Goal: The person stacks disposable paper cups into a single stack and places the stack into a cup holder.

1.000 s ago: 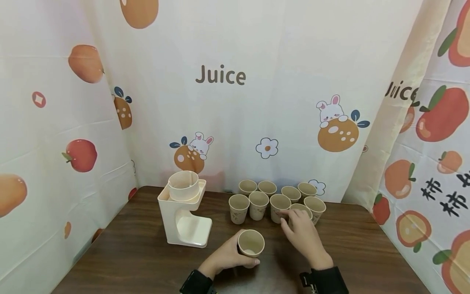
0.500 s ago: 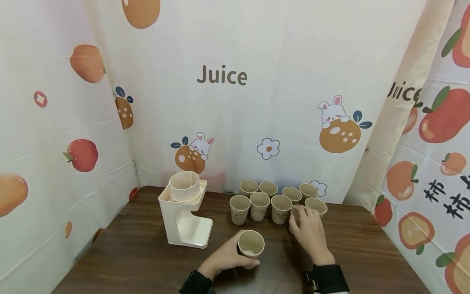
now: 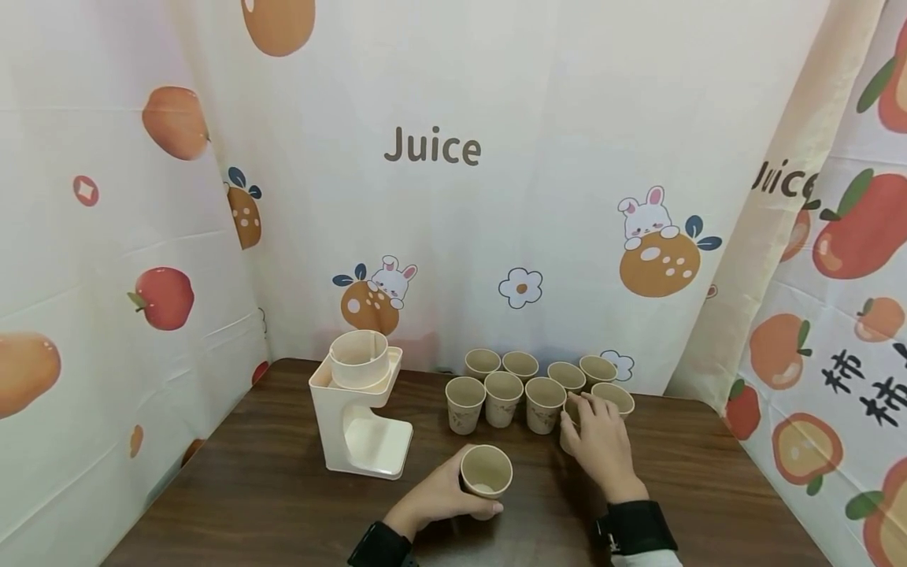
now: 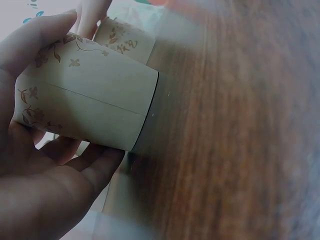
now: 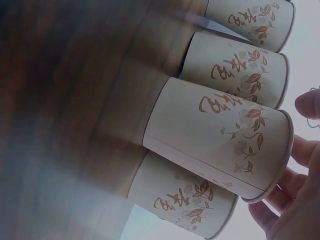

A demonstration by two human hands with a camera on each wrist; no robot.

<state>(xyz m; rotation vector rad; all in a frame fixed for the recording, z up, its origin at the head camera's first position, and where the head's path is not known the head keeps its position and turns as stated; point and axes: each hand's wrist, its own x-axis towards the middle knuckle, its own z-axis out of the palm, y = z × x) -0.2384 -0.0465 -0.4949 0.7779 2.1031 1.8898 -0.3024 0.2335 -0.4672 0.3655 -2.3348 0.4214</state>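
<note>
My left hand point(image 3: 453, 492) grips a beige floral paper cup point(image 3: 486, 472) by its side at the table's front. In the left wrist view, the cup point(image 4: 90, 92) sits between the thumb and curled fingers, its wooden-table side near. My right hand point(image 3: 602, 449) is at another paper cup point(image 3: 574, 411), the front cup between two neighbours. The right wrist view puts the fingers point(image 5: 285, 192) at this cup's rim, while the thumb appears apart from it; the cup point(image 5: 215, 135) stands upright. The hand hides part of that cup in the head view.
Several more paper cups point(image 3: 503, 398) stand close together along the table's back. A cream machine point(image 3: 329, 425) with a round hopper point(image 3: 359, 360) stands to the left. Fruit-printed curtains point(image 3: 453, 213) enclose the wooden table point(image 3: 262, 488) behind and at both sides.
My right hand has moved right and down onto the front cup, from above the gap beside its left neighbour. The left hand keeps its grip in place. The head view has shifted slightly.
</note>
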